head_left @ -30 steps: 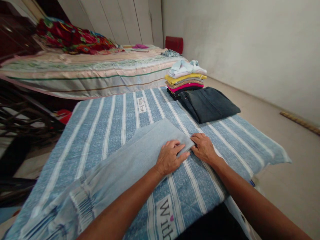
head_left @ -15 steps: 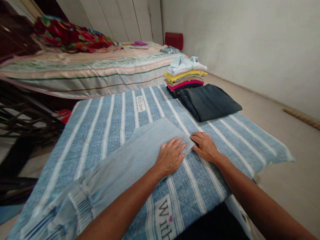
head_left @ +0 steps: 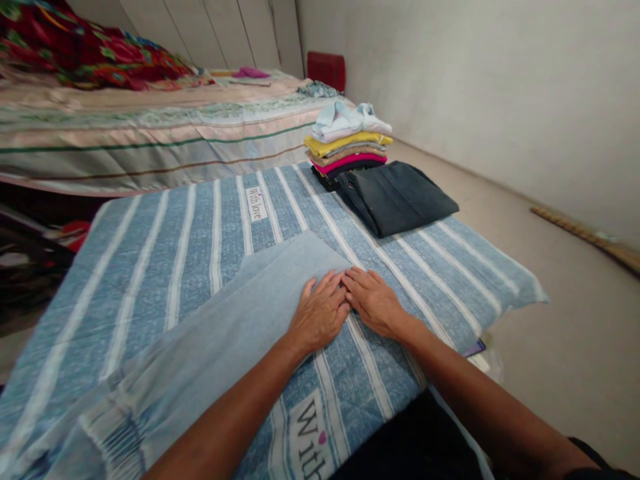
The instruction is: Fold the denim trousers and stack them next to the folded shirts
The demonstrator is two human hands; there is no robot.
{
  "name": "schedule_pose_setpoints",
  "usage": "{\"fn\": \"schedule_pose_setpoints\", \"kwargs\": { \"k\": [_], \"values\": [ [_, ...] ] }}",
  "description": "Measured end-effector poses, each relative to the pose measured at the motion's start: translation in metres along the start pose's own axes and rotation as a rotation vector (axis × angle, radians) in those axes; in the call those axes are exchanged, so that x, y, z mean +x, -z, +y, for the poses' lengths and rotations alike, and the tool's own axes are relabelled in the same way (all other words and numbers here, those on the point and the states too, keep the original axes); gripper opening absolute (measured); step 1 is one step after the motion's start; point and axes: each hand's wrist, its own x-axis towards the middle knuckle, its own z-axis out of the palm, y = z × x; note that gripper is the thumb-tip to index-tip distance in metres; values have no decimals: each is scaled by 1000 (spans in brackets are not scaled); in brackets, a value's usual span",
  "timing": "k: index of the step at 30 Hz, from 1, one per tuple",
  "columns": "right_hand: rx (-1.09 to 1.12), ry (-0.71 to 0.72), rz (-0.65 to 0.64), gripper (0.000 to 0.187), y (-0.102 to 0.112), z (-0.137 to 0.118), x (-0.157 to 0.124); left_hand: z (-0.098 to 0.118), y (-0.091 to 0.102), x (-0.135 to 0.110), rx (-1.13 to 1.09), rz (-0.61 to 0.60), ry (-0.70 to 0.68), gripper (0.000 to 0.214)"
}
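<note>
One pair of light blue pants (head_left: 240, 307) is lying lengthwise on the striped cover (head_left: 195, 220), leg end (head_left: 327, 259) sitting near centre, gathered waistband (head_left: 113, 427) sitting at 8 o'clock. Left hand (head_left: 320, 312) is resting palm down on the leg end, fingers lying open and loosely spread, not gripping. Right hand (head_left: 373, 301) is sitting at its 3 o'clock, fingertips touching or nearly touching the left ones at the corner; its fingers are lying slightly bent, can't tell if any cloth is getting pinched, thumb is hiding from view. Cloth is looking like thin denim: probably lightish, soft, bending easily, not slippery, not fragile. Under a one-point lift the middle is likely sagging and the layers slipping apart, so best holds are probably the leg end, both layers together, and the waistband, where gathers are giving some bulk to grab. Dark pants (head_left: 400, 200) are lying folded at 1 o'clock from the hands, a clothes stack (head_left: 347, 143) standing just behind them, nearer 12.
</note>
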Motion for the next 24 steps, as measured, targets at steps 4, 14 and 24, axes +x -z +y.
{"fn": "schedule_pose_setpoints", "kwargs": {
  "k": [4,14,24],
  "values": [
    [-67,-4,-59,49,-4,15,-11,-2,0,1,-34,-10,14,44],
    [-136,-3,-118,60,1,15,-13,-18,21,28,-34,-3,86,42],
    [-137,-10,-139,60,3,14,-14,-41,4,65,228,-58,358,75]
  ]
}}
